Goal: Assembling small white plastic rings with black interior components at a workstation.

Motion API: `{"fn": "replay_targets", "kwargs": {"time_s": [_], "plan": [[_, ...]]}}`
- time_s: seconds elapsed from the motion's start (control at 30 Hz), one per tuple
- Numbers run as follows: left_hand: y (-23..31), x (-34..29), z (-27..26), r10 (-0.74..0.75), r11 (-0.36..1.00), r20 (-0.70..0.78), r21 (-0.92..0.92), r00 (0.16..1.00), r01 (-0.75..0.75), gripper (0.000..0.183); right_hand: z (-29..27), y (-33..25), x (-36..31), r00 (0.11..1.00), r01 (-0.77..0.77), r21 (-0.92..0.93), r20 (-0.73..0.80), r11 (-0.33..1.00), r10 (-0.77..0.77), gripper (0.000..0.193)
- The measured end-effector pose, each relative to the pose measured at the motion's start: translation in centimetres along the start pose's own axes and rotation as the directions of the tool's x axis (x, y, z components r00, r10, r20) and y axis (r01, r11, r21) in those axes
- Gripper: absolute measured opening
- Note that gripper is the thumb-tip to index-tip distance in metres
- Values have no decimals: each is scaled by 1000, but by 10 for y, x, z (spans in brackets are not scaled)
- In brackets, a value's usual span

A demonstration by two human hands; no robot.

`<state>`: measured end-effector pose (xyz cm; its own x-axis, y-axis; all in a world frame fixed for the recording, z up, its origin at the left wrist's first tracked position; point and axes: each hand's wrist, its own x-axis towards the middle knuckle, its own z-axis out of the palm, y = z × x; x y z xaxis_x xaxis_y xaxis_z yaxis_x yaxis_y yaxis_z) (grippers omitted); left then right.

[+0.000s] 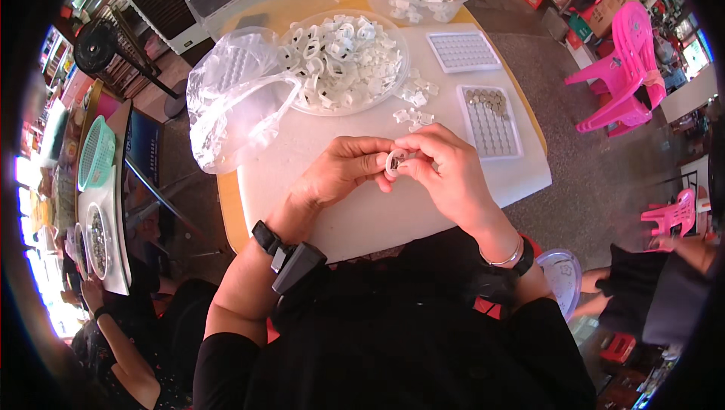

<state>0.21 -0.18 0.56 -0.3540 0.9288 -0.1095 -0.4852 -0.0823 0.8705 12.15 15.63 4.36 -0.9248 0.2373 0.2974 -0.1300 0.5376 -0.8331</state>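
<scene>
A small white ring-shaped plastic piece (392, 162) with a dark spot inside is held between both hands over the white table covering (317, 229). My left hand (340, 170) pinches it with thumb and fingers. From the other side, the thumb and fingers of my right hand (451, 172) close on the same piece. Just beyond my hands lie a few loose clear plastic parts (413, 117). Right of them is a white slotted tray (495, 146), its far part filled with small greyish discs. A wide clear dish (323, 112) heaped with white plastic parts stands farther back.
A crumpled clear bag (226, 119) lies left of the dish. At the back are another white tray (463, 51) and a clear bowl (459, 6) of parts. Pink chairs (627, 70) stand right; a black fan (97, 44) stands left. Other people sit on both sides.
</scene>
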Motion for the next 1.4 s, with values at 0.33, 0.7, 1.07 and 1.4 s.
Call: {"fn": "replay_targets", "kwargs": {"time_s": [0.33,0.7,1.07,1.4], "plan": [[-3,1,-5,-21,993,36,116,999,17,36,-7,-4,6,990,44,43,129,998,-49,5],[-3,0,-4,-44,989,30,139,999,40,31,-3,1,7,991,56,70,116,996,-64,2],[-1,0,-6,-24,986,55,-163,998,33,33,4,-5,4,997,-47,249,67,967,31,8],[-1,2,-7,17,986,41,-169,999,-10,32,9,-1,0,991,122,67,-66,990,-118,16]]}}
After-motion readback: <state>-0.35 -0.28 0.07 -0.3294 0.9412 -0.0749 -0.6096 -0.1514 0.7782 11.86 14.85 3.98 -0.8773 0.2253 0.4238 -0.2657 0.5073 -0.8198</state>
